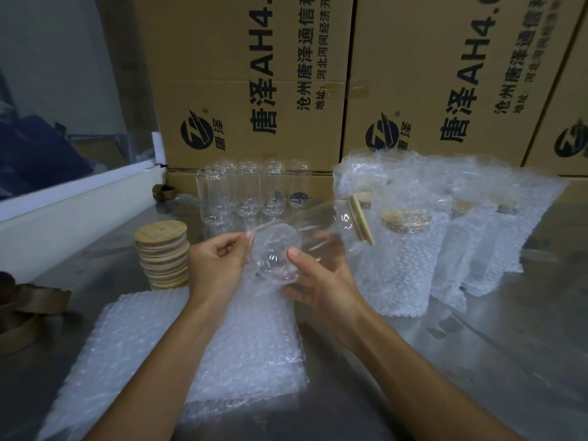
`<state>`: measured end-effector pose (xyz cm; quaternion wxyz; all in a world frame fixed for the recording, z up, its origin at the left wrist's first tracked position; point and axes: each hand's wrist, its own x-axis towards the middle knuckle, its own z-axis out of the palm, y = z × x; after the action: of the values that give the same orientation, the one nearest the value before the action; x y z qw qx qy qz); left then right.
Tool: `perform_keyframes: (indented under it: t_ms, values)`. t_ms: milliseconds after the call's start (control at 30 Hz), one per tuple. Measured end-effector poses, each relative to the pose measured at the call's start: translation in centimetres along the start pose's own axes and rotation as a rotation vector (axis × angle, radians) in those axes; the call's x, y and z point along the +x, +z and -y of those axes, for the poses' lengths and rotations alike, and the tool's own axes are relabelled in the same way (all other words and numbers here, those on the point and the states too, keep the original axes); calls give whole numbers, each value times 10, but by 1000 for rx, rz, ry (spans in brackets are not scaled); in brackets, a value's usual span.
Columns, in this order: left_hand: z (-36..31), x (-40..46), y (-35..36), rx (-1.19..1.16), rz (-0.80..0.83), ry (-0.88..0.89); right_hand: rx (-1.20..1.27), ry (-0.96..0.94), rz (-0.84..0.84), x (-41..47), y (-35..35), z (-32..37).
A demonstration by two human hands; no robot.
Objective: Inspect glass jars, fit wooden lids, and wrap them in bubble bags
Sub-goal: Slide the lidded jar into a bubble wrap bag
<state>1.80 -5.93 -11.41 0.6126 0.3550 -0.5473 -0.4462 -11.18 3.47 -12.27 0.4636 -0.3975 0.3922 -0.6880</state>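
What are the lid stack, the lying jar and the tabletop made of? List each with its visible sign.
Lid stack: apparently unfinished pale wood, with grain lines and a matte face.
Lying jar, held by both hands: clear glass by the look, see-through with bright glints; clear plastic cannot be ruled out.
Tabletop: probably brushed metal, grey with dull, smeared reflections.

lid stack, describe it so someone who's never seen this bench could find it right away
Start at the white sill along the left of the metal bench. Beside it, in front of the bare jars and left of the left hand, stands the lid stack. It is the only loose pile of round wooden discs; other lids sit on jars.
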Motion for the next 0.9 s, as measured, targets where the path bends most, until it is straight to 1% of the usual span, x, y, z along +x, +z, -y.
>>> perform_keyframes:
  t_ms: [67, 167, 267, 367, 433, 500, 600, 700, 767, 833, 900]
  values:
    - [0, 0, 0, -16, -6, -3, -93, -62, -14, 1, -1, -1]
    - [1, 1, -1, -21, -8, 7, -329, -188, -65, 4, -8, -8]
    - [1, -2, 0, 67, 36, 122, -515, -253, -161, 4, -9, -14]
    - [1, -7, 5, 157, 90, 230, -605, -252, -176, 4, -7, -16]
    - [2, -7, 6, 173, 90, 245, -584, -237, -164, 5, -8, -14]
    - [3, -6, 5, 168, 82, 244, -462, -202, -105, 2, -7, -9]
    - [4, -4, 1, 156, 65, 231, -275, -86, -11, -2, -3, -1]
    - [6, -1, -1, 167, 42, 201, -176, 50, 65, -4, -5, 2]
    - [6, 0, -1, 169, 44, 191, -119, 105, 104, -5, -6, 4]
    - [6, -1, -2, 172, 59, 200, -141, 119, 120, -5, -7, 6]
    - [6, -1, -2, 195, 77, 227, -252, 91, 116, -6, -9, 7]
